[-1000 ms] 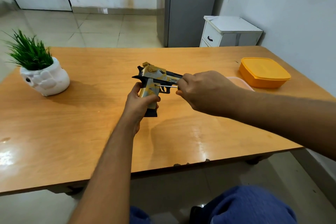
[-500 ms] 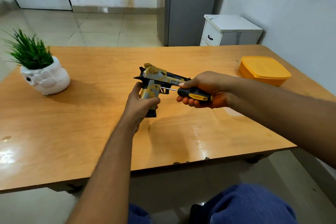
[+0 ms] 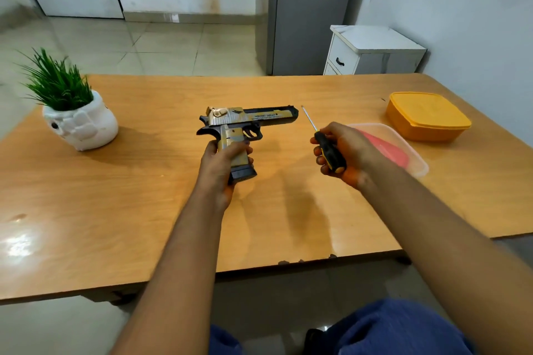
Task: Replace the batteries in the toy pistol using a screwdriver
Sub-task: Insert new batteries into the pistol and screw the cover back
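Gold toy pistol (image 3: pixel 248 121), one screwdriver (image 3: pixel 324 143)

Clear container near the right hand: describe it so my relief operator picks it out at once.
Start at the wooden table and go to its right side, where the orange lidded box sits. The clear container lies just nearer the person, partly behind the right hand holding the screwdriver. Unlike the opaque orange box, it is see-through, with something red inside.
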